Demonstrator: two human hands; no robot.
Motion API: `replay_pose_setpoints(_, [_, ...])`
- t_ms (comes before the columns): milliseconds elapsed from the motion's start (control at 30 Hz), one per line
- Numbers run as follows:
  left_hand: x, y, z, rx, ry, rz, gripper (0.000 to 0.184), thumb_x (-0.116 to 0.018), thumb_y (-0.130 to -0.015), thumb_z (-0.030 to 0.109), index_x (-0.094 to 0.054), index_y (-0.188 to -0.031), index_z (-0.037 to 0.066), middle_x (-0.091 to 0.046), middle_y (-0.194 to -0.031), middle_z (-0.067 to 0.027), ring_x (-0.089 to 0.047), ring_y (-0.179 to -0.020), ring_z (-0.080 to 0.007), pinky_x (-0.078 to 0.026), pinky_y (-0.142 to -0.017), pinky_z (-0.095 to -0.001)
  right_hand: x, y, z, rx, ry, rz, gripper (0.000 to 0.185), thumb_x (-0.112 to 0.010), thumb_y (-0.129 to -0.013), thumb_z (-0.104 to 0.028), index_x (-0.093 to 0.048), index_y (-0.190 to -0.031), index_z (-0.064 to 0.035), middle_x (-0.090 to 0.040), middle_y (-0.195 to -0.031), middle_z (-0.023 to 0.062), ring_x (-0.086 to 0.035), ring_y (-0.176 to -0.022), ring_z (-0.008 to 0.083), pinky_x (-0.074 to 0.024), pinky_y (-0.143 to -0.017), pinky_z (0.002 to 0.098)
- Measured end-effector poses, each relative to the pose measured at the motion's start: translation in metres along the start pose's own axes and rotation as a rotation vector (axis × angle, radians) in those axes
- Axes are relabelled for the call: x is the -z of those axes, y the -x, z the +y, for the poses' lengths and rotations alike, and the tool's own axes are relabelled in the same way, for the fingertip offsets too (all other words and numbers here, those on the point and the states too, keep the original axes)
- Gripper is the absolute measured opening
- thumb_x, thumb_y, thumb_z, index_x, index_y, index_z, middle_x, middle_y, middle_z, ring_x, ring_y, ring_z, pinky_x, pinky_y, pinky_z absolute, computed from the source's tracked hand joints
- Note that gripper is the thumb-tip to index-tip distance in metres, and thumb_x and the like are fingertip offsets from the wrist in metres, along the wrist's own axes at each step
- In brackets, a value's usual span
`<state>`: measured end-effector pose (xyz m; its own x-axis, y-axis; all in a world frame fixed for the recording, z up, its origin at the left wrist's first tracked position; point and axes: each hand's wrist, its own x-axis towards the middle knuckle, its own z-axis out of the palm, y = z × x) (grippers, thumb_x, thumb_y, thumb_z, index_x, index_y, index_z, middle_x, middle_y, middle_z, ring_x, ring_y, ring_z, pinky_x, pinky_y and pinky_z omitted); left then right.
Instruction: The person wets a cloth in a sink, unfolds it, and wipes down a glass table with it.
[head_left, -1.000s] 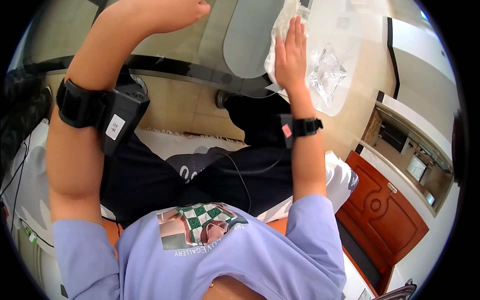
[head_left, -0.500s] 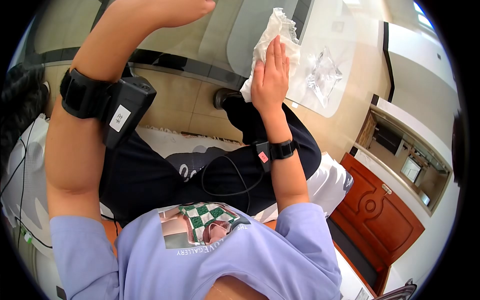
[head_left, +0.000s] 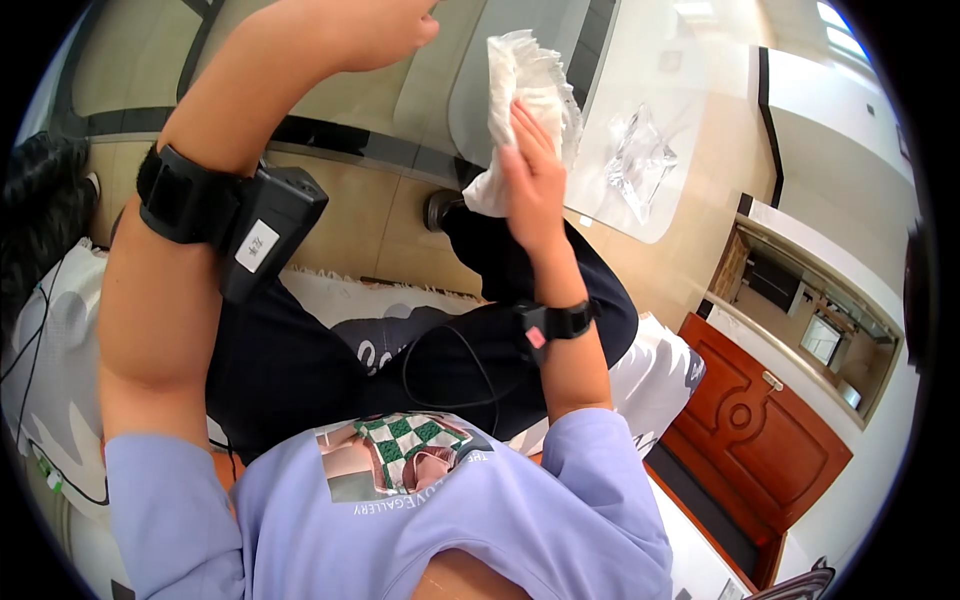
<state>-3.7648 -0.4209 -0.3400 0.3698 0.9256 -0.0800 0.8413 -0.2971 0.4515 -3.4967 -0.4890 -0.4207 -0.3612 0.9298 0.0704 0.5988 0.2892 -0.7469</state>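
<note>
A crumpled white cloth or tissue [head_left: 530, 80] is in my right hand [head_left: 537, 185], bunched between the thumb and the fingers, over the near edge of the glass table [head_left: 330, 133]. Part of the cloth hangs down left of the hand. My left hand [head_left: 400, 35] is at the top edge above the glass, partly cut off by the frame. Its fingers are mostly out of view, and nothing shows in it. To the right of my right hand, a clear, star-shaped glass piece [head_left: 640, 163] lies on a translucent mat [head_left: 655, 215].
Black devices are strapped to my left arm [head_left: 275, 230] and right wrist [head_left: 560, 322]. A cable [head_left: 440, 335] loops over my dark trousers. A patterned cover [head_left: 320, 300] is beneath my legs. A red-brown wooden door [head_left: 760, 420] stands at the right.
My right hand has come back toward me and left with the white cloth, its fingers now more curled into it. My left hand has shifted slightly right.
</note>
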Motion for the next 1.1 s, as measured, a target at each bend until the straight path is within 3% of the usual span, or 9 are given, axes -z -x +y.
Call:
replay_pose_setpoints(67, [0.002, -0.004, 0.004, 0.005, 0.019, -0.022, 0.026, -0.053, -0.088, 0.018, -0.061, -0.105, 0.0, -0.066, -0.106, -0.0219, -0.062, -0.102, -0.04, -0.049, -0.09, -0.0466, 0.022, 0.004, 0.0, -0.192, -0.509, 0.047, 0.037, -0.05, -0.096, -0.011, -0.062, -0.127, 0.0036, -0.057, -0.138, 0.0187, -0.048, -0.135, 0.0295, -0.0312, -0.113, 0.0367])
replay_pose_setpoints(133, [0.0, -0.01, 0.01, 0.007, 0.036, -0.052, 0.026, -0.053, -0.088, 0.018, -0.061, -0.104, 0.0, -0.066, -0.106, -0.022, -0.062, -0.102, -0.04, -0.049, -0.09, -0.0464, 0.046, 0.0, 0.004, -0.057, -0.264, 0.178, 0.032, -0.051, -0.095, -0.011, -0.066, -0.121, 0.0005, -0.061, -0.132, 0.0172, -0.055, -0.125, 0.0275, -0.0391, -0.107, 0.0361])
replay_pose_setpoints(267, [-0.03, -0.016, 0.034, -0.229, 0.122, 0.108, 0.026, -0.056, -0.088, 0.015, -0.059, -0.111, 0.003, -0.063, -0.111, -0.0156, -0.059, -0.104, -0.0346, -0.047, -0.093, -0.0433, 0.089, 0.004, 0.001, -0.413, 0.054, 0.136, 0.023, -0.056, -0.091, -0.014, -0.069, -0.103, -0.0011, -0.071, -0.102, 0.0139, -0.067, -0.09, 0.023, -0.0525, -0.084, 0.0371])
replay_pose_setpoints(333, [-0.053, -0.011, 0.055, -0.326, 0.161, 0.16, 0.031, -0.058, -0.088, 0.012, -0.057, -0.119, 0.006, -0.061, -0.115, -0.0088, -0.056, -0.107, -0.0298, -0.046, -0.096, -0.0395, 0.098, 0.011, -0.001, -0.663, 0.303, -0.291, 0.025, -0.06, -0.089, -0.021, -0.068, -0.1, 0.0003, -0.071, -0.091, 0.0158, -0.068, -0.081, 0.0274, -0.0526, -0.08, 0.0363])
replay_pose_setpoints(400, [-0.075, -0.003, 0.076, -0.482, 0.142, 0.122, 0.029, -0.065, -0.084, 0.014, -0.058, -0.111, 0.007, -0.061, -0.105, -0.0069, -0.057, -0.097, -0.0287, -0.048, -0.088, -0.0397, 0.091, 0.021, 0.005, -0.633, 0.341, -0.368, 0.03, -0.065, -0.087, -0.027, -0.067, -0.096, 0.0016, -0.07, -0.087, 0.0195, -0.067, -0.079, 0.0302, -0.0519, -0.076, 0.0367])
replay_pose_setpoints(633, [-0.104, -0.012, 0.086, -0.255, 0.192, 0.058, 0.051, -0.063, -0.087, 0.017, -0.045, -0.132, 0.0, -0.049, -0.128, -0.0228, -0.059, -0.11, -0.039, -0.051, -0.094, -0.0445, 0.09, 0.034, 0.024, -0.626, 0.029, -0.277, 0.028, -0.071, -0.087, -0.022, -0.06, -0.083, 0.004, -0.066, -0.078, 0.0131, -0.062, -0.074, 0.0204, -0.0504, -0.071, 0.0331])
replay_pose_setpoints(800, [-0.088, -0.03, 0.078, -0.086, 0.144, -0.085, 0.043, -0.062, -0.089, 0.015, -0.05, -0.129, 0.007, -0.051, -0.126, -0.0165, -0.062, -0.104, -0.0347, -0.051, -0.09, -0.0423, 0.09, 0.048, 0.029, -0.567, -0.404, -0.232, 0.024, -0.07, -0.089, -0.015, -0.053, -0.095, -0.0002, -0.063, -0.082, 0.0072, -0.059, -0.077, 0.0144, -0.0496, -0.073, 0.0299])
replay_pose_setpoints(900, [-0.084, -0.038, 0.076, -0.051, 0.14, -0.108, 0.024, -0.064, -0.088, 0.015, -0.056, -0.11, 0.01, -0.057, -0.102, -0.0092, -0.061, -0.093, -0.0294, -0.05, -0.079, -0.0394, 0.088, 0.052, 0.03, -0.501, -0.391, -0.235, 0.038, -0.073, -0.086, -0.015, -0.046, -0.107, 0.0003, -0.063, -0.085, 0.0077, -0.059, -0.078, 0.0142, -0.0498, -0.073, 0.0299])
replay_pose_setpoints(1100, [-0.077, -0.049, 0.076, -0.08, 0.14, -0.054, 0.012, -0.063, -0.087, 0.014, -0.059, -0.096, 0.007, -0.06, -0.093, -0.0065, -0.06, -0.086, -0.0274, -0.048, -0.073, -0.0389, 0.089, 0.052, 0.02, -0.492, -0.318, -0.235, 0.052, -0.062, -0.088, -0.001, -0.035, -0.132, -0.001, -0.058, -0.091, 0.0049, -0.056, -0.078, 0.0112, -0.0475, -0.072, 0.0258])
